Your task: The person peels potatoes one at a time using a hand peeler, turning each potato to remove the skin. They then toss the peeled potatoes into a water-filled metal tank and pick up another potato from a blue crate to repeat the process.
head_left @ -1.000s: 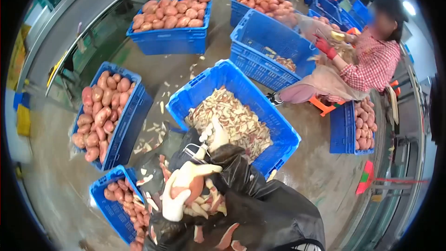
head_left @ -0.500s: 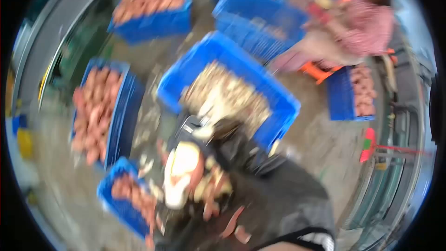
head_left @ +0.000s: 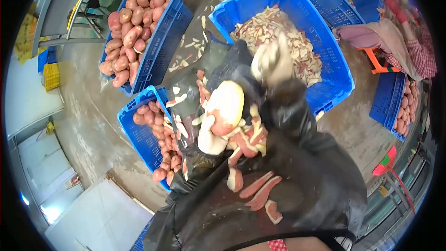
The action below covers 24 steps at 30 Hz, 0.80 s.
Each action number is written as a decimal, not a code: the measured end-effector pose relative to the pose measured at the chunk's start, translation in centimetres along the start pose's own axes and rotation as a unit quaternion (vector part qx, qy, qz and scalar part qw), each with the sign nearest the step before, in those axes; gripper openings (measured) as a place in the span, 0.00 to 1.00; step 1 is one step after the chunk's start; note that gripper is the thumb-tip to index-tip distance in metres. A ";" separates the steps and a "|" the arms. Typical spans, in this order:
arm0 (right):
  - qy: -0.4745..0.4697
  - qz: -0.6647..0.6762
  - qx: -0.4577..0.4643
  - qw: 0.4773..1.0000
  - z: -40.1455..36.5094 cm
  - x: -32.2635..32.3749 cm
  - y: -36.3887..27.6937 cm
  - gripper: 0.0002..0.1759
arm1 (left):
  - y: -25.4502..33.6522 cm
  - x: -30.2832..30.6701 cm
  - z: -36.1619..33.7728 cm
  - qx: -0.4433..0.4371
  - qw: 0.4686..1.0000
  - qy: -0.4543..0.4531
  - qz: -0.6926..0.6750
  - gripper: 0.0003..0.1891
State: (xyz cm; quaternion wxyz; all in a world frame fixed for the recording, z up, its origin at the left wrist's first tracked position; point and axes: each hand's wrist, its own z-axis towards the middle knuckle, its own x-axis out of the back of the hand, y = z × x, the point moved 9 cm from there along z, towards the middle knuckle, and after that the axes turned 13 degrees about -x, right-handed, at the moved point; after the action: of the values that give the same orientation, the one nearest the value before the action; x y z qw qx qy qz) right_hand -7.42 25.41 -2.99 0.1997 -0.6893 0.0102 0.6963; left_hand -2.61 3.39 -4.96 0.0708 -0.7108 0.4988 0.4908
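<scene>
My left hand (head_left: 212,138), in a whitish glove, is closed around a large potato (head_left: 227,100) above my lap. Most of the potato's visible top is bare and pale yellow, with red skin left on its lower side. Red and pale peelings (head_left: 246,142) lie on my dark apron beside it. My right hand (head_left: 274,60), also gloved, is smeared by motion near the edge of a blue crate (head_left: 332,60) holding a heap of peelings (head_left: 278,32). Its fingers, and anything in them, cannot be made out.
Blue crates of red potatoes stand at my left: a tall one (head_left: 162,51) and a lower one (head_left: 134,128). A co-worker (head_left: 409,42) in a checked sleeve sits at the upper right by an orange stool (head_left: 376,60). Peelings litter the wet floor (head_left: 97,111).
The view has swung, so the crates appear shifted, and the picture is sharper. My right hand has moved away from my lap toward the peelings crate. My left hand keeps hold of the potato.
</scene>
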 end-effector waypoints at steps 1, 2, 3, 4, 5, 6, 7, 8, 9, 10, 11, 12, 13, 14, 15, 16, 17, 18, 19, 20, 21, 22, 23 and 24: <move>-0.002 -0.001 -0.002 1.000 0.7 -1.6 1.1 0.18 | 0.6 -1.3 0.5 -0.057 0.998 -0.018 0.030 0.40; 0.202 -0.028 -0.024 0.979 0.1 0.4 2.9 0.18 | 1.2 -1.9 0.0 -0.109 0.992 -0.026 0.061 0.40; 0.395 -0.055 -0.042 0.916 -2.1 2.6 3.7 0.17 | 2.0 -0.8 0.7 -0.145 0.979 -0.038 0.139 0.41; 0.287 0.020 -0.133 0.948 -0.5 6.2 3.5 0.20 | 3.0 -2.1 0.8 -0.116 0.961 -0.087 0.237 0.42; 0.300 0.053 -0.114 0.946 0.3 7.9 1.4 0.21 | 3.9 -3.7 0.6 -0.091 0.923 -0.128 0.351 0.42; 0.313 0.086 -0.095 0.941 0.6 8.8 0.1 0.21 | 4.2 -5.0 0.6 -0.064 0.870 -0.168 0.460 0.42; 0.293 0.015 -0.093 0.951 -0.2 6.3 -1.3 0.23 | 4.5 -5.5 1.3 -0.061 0.870 -0.171 0.459 0.42; 0.176 0.083 -0.079 0.978 -1.0 3.3 -0.2 0.23 | 4.2 -5.7 1.4 -0.046 0.787 -0.197 0.584 0.41; 0.187 0.022 -0.098 0.977 -2.3 1.4 1.5 0.23 | 3.7 -5.7 1.4 -0.033 0.684 -0.222 0.694 0.41; 0.193 -0.039 -0.115 0.974 -3.0 0.2 2.5 0.23 | 3.2 -5.9 1.4 -0.030 0.684 -0.226 0.693 0.41; 0.289 0.041 -0.133 0.947 -3.6 4.0 3.1 0.23 | 3.2 -5.9 1.4 -0.053 0.699 -0.191 0.687 0.40; 0.356 0.112 -0.120 0.920 -3.6 8.0 2.7 0.24 | 3.2 -5.8 1.2 -0.076 0.712 -0.158 0.680 0.40; 0.371 0.107 -0.094 0.918 -3.5 8.5 1.3 0.24 | 3.1 -7.5 0.2 -0.131 0.705 -0.161 0.678 0.38; 0.387 0.102 -0.068 0.914 -3.9 8.8 0.1 0.25 | 2.2 -6.8 -0.6 -0.125 0.704 -0.164 0.680 0.38; 0.092 0.187 -0.083 0.975 -3.2 4.3 0.5 0.27 | 2.3 -6.9 -0.9 -0.233 0.639 -0.190 0.708 0.36; 0.051 0.242 -0.115 0.962 -4.1 0.0 2.1 0.28 | 2.1 -6.3 -1.7 -0.336 0.565 -0.207 0.725 0.34; 0.153 0.198 -0.153 0.956 -4.9 2.3 3.9 0.27 | 2.5 -5.3 -2.1 -0.369 0.651 -0.148 0.646 0.37; 0.255 0.156 -0.187 0.936 -6.3 4.8 5.3 0.26 | 1.9 -5.6 -2.4 -0.360 0.592 -0.231 0.683 0.36; 0.372 0.135 -0.157 0.905 -6.6 6.6 3.8 0.23 | 2.2 -6.3 -2.4 -0.355 0.573 -0.250 0.695 0.36; 0.405 0.028 -0.100 0.908 -6.1 7.0 1.3 0.21 | 2.1 -6.8 -2.3 -0.356 0.552 -0.268 0.705 0.36; 0.368 0.063 -0.100 0.922 -6.6 5.8 0.8 0.22 | 1.9 -6.2 -2.5 -0.355 0.551 -0.272 0.704 0.36; 0.330 0.095 -0.099 0.934 -7.0 3.0 0.1 0.22 | 2.0 -5.3 -2.6 -0.363 0.564 -0.254 0.697 0.36; 0.142 0.165 -0.137 0.966 -6.2 -0.5 1.9 0.23 | 1.9 -4.8 -2.6 -0.368 0.578 -0.234 0.690 0.37; 0.266 0.042 -0.148 0.952 -7.3 0.8 3.3 0.24 | 1.7 -4.5 -2.9 -0.361 0.581 -0.235 0.691 0.37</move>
State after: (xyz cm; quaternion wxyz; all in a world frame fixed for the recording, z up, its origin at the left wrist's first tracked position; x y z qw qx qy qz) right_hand -1.39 20.50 -4.97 0.0560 -0.8703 -0.0112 0.4892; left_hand -2.20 3.70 0.63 -0.4371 0.0219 0.5872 0.6809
